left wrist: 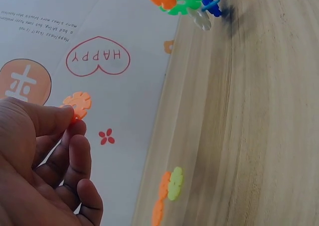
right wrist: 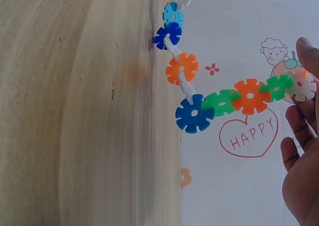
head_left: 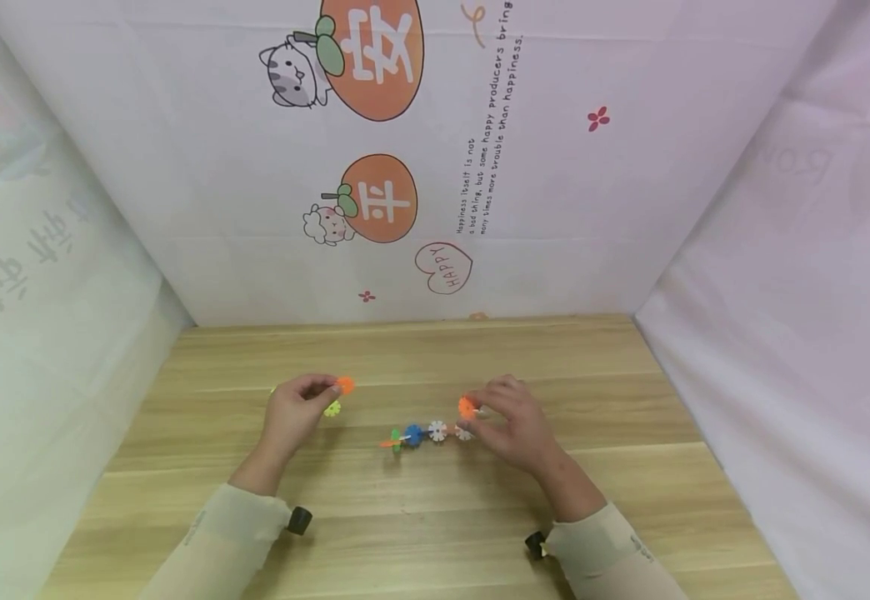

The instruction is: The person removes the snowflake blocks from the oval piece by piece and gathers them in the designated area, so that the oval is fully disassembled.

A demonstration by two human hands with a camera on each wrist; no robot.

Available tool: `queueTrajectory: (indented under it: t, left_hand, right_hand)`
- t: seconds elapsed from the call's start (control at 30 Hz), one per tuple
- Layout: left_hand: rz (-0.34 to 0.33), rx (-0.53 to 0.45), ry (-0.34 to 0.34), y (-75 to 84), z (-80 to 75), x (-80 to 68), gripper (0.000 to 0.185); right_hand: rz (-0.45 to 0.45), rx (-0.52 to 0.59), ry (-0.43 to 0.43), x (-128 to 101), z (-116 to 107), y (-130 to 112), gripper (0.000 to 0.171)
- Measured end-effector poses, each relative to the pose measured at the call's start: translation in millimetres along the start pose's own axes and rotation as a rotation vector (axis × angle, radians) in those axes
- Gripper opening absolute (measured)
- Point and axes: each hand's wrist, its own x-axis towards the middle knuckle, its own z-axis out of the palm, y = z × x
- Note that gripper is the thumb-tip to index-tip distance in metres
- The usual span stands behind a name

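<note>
Left hand (head_left: 296, 414): above the table's left-centre, thumb and forefinger pinched on one orange disc; remaining fingers (left wrist: 79, 159) loosely curled beneath.
Orange disc (left wrist: 77, 104): a small notched plastic snowflake piece, held by its edge, clear of the wooden table (head_left: 615, 392).
Loose pieces (left wrist: 167, 188): a yellow-green disc joined to orange ones, lying on the table just beside the left hand; the head view shows only the yellow-green one.
Chain (right wrist: 219, 99): a string of slotted discs, blue, white, orange and green, running from the table's middle towards the right hand. In the head view its left end (head_left: 405, 437) lies on or close to the wood; whether it touches cannot be told.
Right hand (head_left: 513, 421): right of centre, fingertips (right wrist: 299, 129) closed on the chain's right end at a white disc (right wrist: 304, 86), next to a green one.
Backdrop (head_left: 480, 167): printed sheet with orange fruit, a cat, a sheep and a "HAPPY" heart, standing behind the table.
Sleeves (head_left: 217, 533): pale, with a dark camera at each wrist.
Handling, single disc: judged very light, stiff and smooth; best pinched across its flat faces near the rim, leaving a notch free.
Handling, chain: judged light but loosely jointed; friction slots could bend or pull apart, so hold close to the joint being worked, not by a far end.
</note>
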Motion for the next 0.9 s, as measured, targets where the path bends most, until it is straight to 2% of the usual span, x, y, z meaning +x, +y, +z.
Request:
queueTrajectory:
  t: [0.57, 0.9]
  left_hand:
    - [-0.098, 0.002, 0.007, -26.3, -13.0, 0.3, 0.030]
    - [-0.120, 0.073, 0.030, -37.8, -16.8, 2.3, 0.029]
  right_hand:
    - [0.018, -0.008, -0.014, -1.4, -1.6, -1.6, 0.029]
    - [0.000, -0.009, -0.007, -0.9, -1.2, -1.9, 0.029]
